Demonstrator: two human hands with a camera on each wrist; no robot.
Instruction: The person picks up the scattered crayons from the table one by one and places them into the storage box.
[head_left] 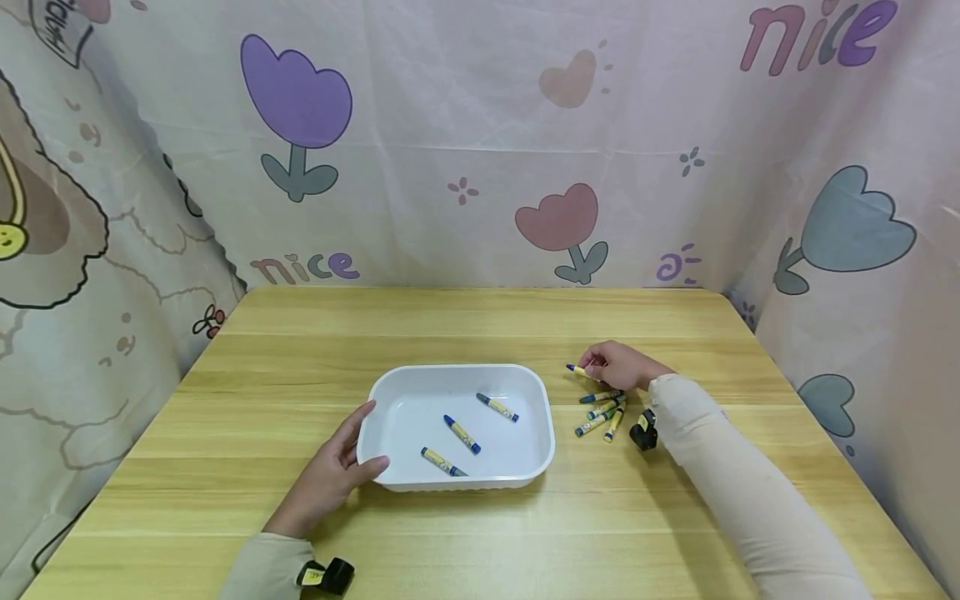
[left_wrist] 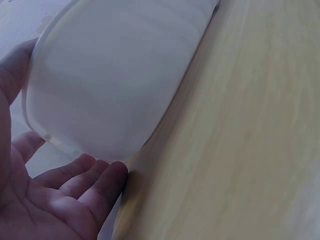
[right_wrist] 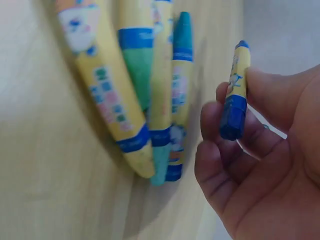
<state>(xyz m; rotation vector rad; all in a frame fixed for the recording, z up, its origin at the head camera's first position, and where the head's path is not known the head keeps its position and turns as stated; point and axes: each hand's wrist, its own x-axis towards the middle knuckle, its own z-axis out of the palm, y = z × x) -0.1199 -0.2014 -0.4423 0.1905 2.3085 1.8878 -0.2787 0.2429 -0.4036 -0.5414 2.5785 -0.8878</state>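
My right hand (head_left: 619, 365) pinches a blue crayon (right_wrist: 237, 90) in a yellow wrapper between thumb and fingers, at the right of the tray. Just below that hand, several wrapped crayons (head_left: 602, 412) lie in a loose pile, and the right wrist view shows green and yellow ends among them. My left hand (head_left: 337, 467) grips the white plastic tray (head_left: 456, 483) at its left end, with the thumb over the rim and fingertips against the outer wall (left_wrist: 110, 100). Inside the tray lie three crayons apart from each other, one of them a blue crayon (head_left: 461, 434) in the middle.
The light wooden table (head_left: 480, 546) carries tray and pile. A printed cloth (head_left: 427, 167) with flowers and letters hangs behind the far edge and along both sides. Dark wrist cameras sit on both light sleeves (head_left: 742, 492).
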